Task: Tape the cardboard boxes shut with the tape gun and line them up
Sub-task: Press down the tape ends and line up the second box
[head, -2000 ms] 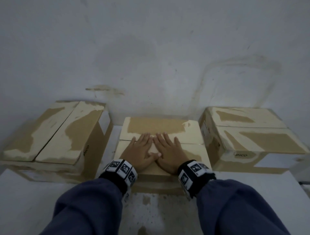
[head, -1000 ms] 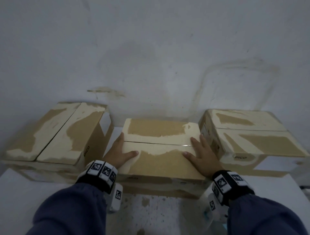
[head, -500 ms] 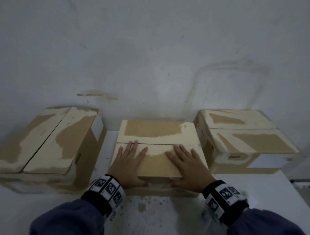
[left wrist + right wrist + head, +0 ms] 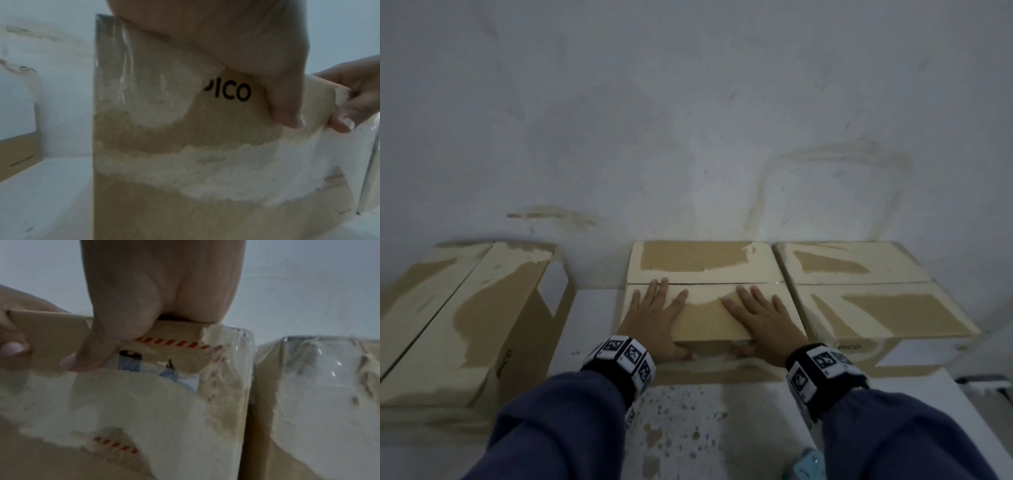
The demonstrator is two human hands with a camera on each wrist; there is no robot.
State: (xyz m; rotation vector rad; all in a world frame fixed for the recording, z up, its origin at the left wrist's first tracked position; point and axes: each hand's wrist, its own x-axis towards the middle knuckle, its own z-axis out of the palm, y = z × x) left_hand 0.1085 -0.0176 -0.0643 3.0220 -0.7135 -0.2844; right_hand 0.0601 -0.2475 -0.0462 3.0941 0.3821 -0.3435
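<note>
Three brown cardboard boxes with pale torn patches stand in a row against the wall. Both hands lie on the near flap of the middle box (image 4: 702, 263): my left hand (image 4: 654, 315) and right hand (image 4: 760, 318) press flat, fingers straight and pointing toward the wall. Both thumbs hang over the front edge onto the front face (image 4: 164, 146), which is printed "PICO". The right box (image 4: 876, 301) sits flush against the middle box, and the right wrist view shows them side by side (image 4: 318, 402). The left box (image 4: 465, 308) stands apart across a gap.
The boxes rest on a white table (image 4: 592, 325) whose near part is worn and speckled. The stained wall (image 4: 688, 137) is right behind them. A pale blue object (image 4: 808, 462) peeks out under my right sleeve at the front edge; what it is stays unclear.
A second ago my hands held the two sides of the middle box; now they lie flat on top. The box stands closer to the right box, with no gap visible.
</note>
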